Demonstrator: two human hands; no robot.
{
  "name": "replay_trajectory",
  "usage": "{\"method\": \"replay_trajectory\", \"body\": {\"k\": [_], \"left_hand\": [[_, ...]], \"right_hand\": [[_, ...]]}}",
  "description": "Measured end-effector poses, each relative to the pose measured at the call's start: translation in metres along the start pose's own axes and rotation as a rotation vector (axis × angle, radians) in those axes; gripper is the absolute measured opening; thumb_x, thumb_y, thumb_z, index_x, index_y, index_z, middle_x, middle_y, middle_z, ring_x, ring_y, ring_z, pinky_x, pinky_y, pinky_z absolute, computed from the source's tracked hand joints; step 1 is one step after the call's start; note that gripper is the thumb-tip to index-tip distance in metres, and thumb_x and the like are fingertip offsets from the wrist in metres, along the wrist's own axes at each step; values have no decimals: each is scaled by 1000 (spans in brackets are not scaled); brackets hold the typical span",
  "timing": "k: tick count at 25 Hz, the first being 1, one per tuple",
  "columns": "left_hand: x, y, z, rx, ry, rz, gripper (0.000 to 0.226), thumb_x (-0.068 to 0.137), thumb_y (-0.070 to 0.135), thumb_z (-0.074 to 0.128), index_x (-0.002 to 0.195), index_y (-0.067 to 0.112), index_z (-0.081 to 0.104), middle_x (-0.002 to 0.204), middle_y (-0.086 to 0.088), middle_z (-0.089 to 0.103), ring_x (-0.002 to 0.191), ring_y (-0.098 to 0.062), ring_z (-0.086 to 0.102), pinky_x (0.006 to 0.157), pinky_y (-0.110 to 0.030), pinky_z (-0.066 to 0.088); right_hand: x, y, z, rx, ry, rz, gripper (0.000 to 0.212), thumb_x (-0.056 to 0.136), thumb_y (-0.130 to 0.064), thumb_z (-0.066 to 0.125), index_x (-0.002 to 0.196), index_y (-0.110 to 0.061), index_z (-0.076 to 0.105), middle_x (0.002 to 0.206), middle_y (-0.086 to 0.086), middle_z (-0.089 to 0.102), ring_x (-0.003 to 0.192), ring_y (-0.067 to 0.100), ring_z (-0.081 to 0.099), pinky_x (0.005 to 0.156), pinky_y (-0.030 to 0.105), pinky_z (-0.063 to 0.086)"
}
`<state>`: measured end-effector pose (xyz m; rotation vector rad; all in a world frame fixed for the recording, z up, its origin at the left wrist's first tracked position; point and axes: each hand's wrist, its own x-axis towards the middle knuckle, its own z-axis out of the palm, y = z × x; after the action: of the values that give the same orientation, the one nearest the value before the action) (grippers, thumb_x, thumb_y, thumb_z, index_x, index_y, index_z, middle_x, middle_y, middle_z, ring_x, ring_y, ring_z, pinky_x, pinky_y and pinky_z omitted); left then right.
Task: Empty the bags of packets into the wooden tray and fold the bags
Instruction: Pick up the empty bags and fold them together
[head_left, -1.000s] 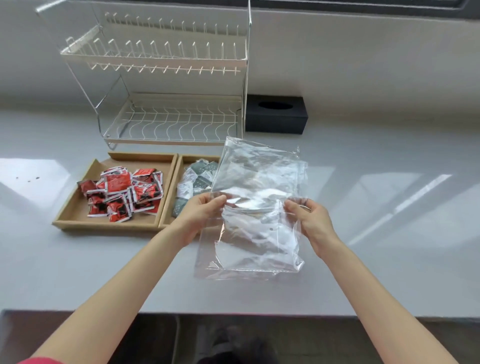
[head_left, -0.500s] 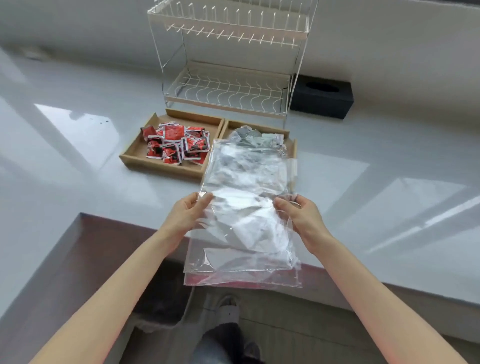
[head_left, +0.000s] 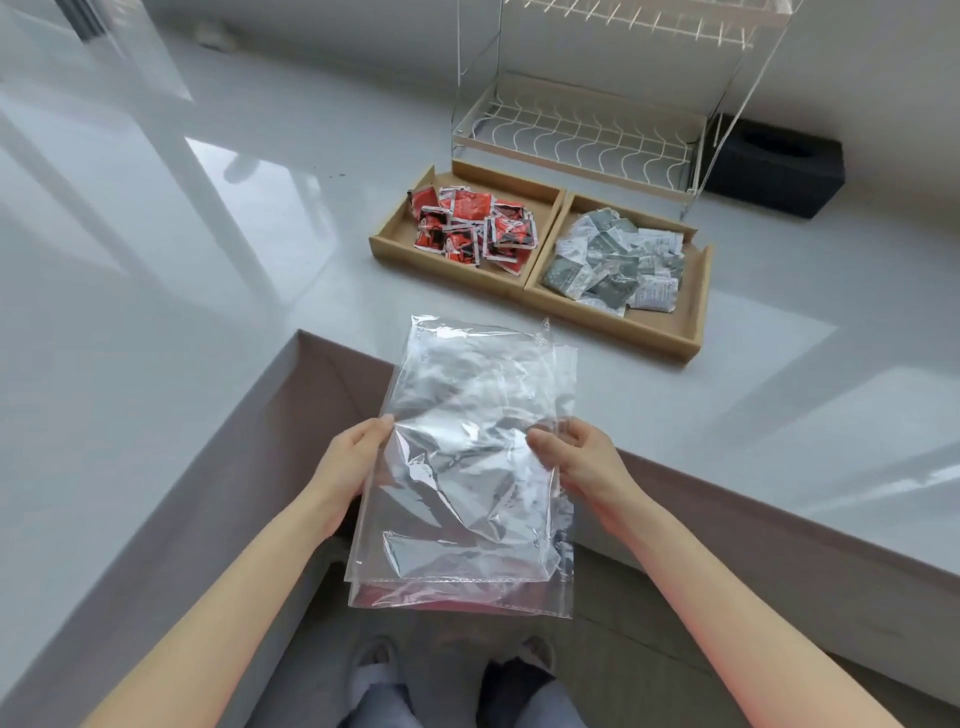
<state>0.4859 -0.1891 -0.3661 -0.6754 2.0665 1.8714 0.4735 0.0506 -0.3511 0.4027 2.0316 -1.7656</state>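
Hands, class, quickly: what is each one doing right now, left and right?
Left hand: closed on the left edge of the clear plastic bags, fingers pinching it.
Right hand: closed on the right edge of the same bags.

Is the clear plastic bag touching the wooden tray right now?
Apart. The head view shows bare grey countertop between the clear plastic bag's far edge and the wooden tray; left hand and right hand hold the bag.
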Motion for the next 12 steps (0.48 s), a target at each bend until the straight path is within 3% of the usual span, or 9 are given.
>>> {"method": "replay_trajectory", "body": {"k": [1,3,5,7,10,12], "left_hand": [[2,-8,-12,4,8,-21,36,92,30,47,63,21,66,57,7,66,70,-18,57,85,-39,44],[6,-25,-35,17,-4,-61,32,92,31,47,74,11,65,66,-1,64,71,-21,55,83,-38,45],[12,-43,-57,65,-10,-97,31,92,32,46,80,8,62,76,-7,57,75,-20,51,72,-31,44],[19,-59,-74,108,-14,-111,29,92,31,47,78,9,60,78,-7,53,74,-17,47,64,-25,38],[36,-82,-93,179,-40,-149,28,92,28,47,78,7,58,77,-8,50,75,-18,44,63,-21,35],[48,-98,-99,188,-48,-179,31,93,26,45,69,9,54,70,-4,52,69,-15,46,64,-17,34]], "right_hand": [[1,6,13,-4,-3,20,21,82,-25,65,99,-12,62,79,-7,63,63,2,56,51,9,42],[3,19,41,-25,-3,66,23,81,-26,66,99,-11,61,79,-5,63,59,1,55,52,13,42],[7,35,68,-29,11,128,30,80,-27,66,102,-7,61,84,0,64,64,8,56,54,20,42],[11,51,92,-8,34,191,31,82,-23,65,105,-3,61,84,2,64,71,15,56,56,23,42],[22,74,118,11,62,276,41,80,-26,67,108,2,58,92,7,64,79,18,58,64,25,43],[34,90,130,9,75,326,41,79,-28,67,103,4,59,91,9,63,81,20,57,74,33,46]]}}
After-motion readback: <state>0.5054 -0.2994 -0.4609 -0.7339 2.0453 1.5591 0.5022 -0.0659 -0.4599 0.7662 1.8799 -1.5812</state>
